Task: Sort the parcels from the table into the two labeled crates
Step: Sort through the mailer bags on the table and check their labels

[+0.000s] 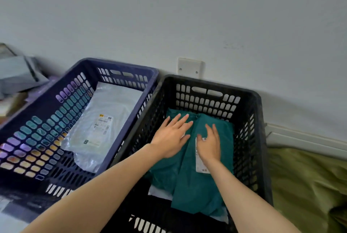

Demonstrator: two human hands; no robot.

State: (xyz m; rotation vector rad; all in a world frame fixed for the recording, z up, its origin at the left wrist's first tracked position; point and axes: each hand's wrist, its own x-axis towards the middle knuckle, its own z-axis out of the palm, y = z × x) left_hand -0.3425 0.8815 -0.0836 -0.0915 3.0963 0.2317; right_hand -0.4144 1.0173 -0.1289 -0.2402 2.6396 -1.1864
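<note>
Two crates stand side by side against the wall. The black crate (pixel 251 112) on the right holds teal-green parcels (pixel 195 191), one with a white label. My left hand (pixel 171 137) lies flat on the left teal parcel with fingers straight and spread. My right hand (pixel 210 144) lies flat on the labelled teal parcel, covering part of its label. The blue crate (pixel 90 67) on the left holds a white-grey plastic parcel (pixel 105 120) with a printed label, lying flat.
Grey parcels and other items (pixel 18 74) are piled left of the blue crate. An olive-green cloth (pixel 308 182) covers the area right of the black crate. A white wall plate (pixel 189 67) sits on the wall behind the crates.
</note>
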